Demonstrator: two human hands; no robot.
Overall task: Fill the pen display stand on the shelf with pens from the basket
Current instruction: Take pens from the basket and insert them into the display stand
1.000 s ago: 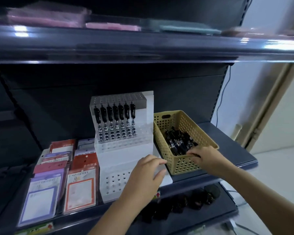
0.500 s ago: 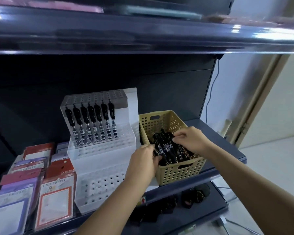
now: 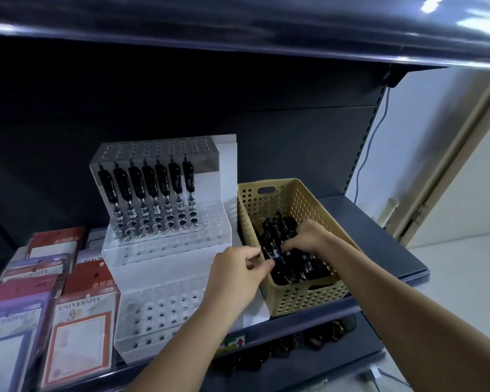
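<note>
A clear stepped pen display stand [image 3: 167,250] sits on the shelf, with several black pens [image 3: 150,188] upright in its top tier. Right of it stands a tan perforated basket [image 3: 303,299] holding a heap of black pens [image 3: 280,236]. My left hand [image 3: 235,273] is at the basket's left rim, its fingertips pinching a black pen from the heap. My right hand [image 3: 309,236] is inside the basket, fingers curled down into the pens; what it holds is hidden.
Packs of certificate covers and notebooks [image 3: 77,321] lie left of the stand. The dark shelf [image 3: 393,250] extends right of the basket. An upper shelf edge [image 3: 238,32] overhangs. Dark items [image 3: 323,335] sit on the shelf below.
The view moved closer. My left hand went from the stand's front to the basket's left rim and took a pen. My right hand moved from the basket's front deeper into the pens.
</note>
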